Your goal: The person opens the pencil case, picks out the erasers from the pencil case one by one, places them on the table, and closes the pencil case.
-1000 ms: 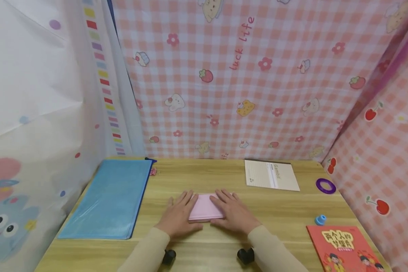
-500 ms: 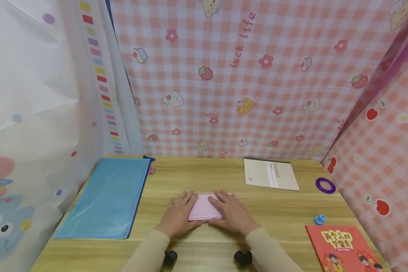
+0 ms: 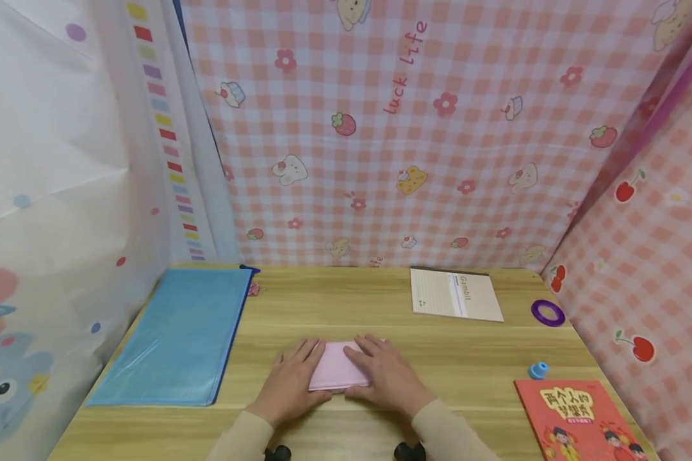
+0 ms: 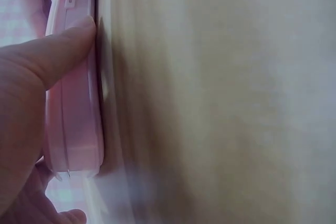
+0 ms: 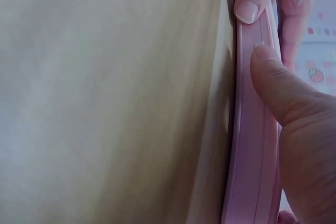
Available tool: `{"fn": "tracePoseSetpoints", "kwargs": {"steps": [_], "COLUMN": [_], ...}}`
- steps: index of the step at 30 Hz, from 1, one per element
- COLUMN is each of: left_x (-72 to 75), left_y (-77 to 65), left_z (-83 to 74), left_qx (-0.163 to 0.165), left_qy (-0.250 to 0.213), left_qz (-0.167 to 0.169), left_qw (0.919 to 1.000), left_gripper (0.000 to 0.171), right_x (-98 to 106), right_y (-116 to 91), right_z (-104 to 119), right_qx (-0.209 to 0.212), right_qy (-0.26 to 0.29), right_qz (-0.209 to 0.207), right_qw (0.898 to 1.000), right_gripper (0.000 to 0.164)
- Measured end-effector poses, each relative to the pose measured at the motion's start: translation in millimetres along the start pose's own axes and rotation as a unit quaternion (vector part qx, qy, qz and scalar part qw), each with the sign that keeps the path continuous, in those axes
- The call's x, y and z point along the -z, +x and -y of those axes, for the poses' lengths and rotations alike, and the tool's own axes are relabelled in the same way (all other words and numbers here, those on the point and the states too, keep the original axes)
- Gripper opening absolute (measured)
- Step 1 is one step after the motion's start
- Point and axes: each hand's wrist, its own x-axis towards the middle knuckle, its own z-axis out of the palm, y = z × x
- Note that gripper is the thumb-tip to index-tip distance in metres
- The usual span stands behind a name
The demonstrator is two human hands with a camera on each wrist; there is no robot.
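A flat pink plastic case [image 3: 339,366] lies closed on the wooden table in front of the person. A seam runs along its side, with a small latch visible in the left wrist view on the case's side wall [image 4: 79,124]. The left hand [image 3: 291,383] holds the left end, its thumb against the near side and its fingers along the far left. From the other end the right hand [image 3: 387,376] holds it the same way, fingers over the top's right edge. Its thumb presses the seamed near side of the case [image 5: 252,129], close to the left thumb.
A blue zip folder [image 3: 173,336] lies on the left, with a small pink clip [image 3: 254,289] beside it. At back right is a Gambit notebook [image 3: 458,294]. Further right are a purple ring [image 3: 548,313], a small blue cone-shaped piece [image 3: 538,370] and a red book [image 3: 579,416].
Both hands have drawn the pink case a little toward the person and slightly left over the last half second. Their hold on it looks the same.
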Motion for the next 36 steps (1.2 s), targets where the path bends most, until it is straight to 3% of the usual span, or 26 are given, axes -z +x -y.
{"fn": "tracePoseSetpoints", "kwargs": {"steps": [14, 21, 29, 36], "left_x": [2.3, 3.2, 5.6, 10.6], "left_y": [-27.9, -38.4, -40.6, -36.8], "left_z": [-1.7, -4.9, -6.0, -6.6], "left_qx": [-0.008, -0.02, -0.022, -0.021], "left_qy": [-0.004, -0.007, -0.006, -0.013], "left_qz": [0.011, 0.0, 0.002, 0.015], "left_qw": [0.9999, 0.9998, 0.9997, 0.9996], "left_gripper": [0.094, 0.093, 0.094, 0.097], "right_x": [0.8, -0.1, -4.1, -2.7], "right_y": [-17.7, -27.5, -30.3, -31.1], "right_z": [16.4, 21.4, 22.5, 22.6], "right_qx": [0.061, 0.078, 0.086, 0.076], "right_qy": [-0.045, -0.04, -0.037, -0.023], "right_qz": [-0.02, -0.032, -0.046, -0.027], "right_qw": [0.997, 0.996, 0.994, 0.996], "right_gripper": [0.082, 0.081, 0.081, 0.08]}}
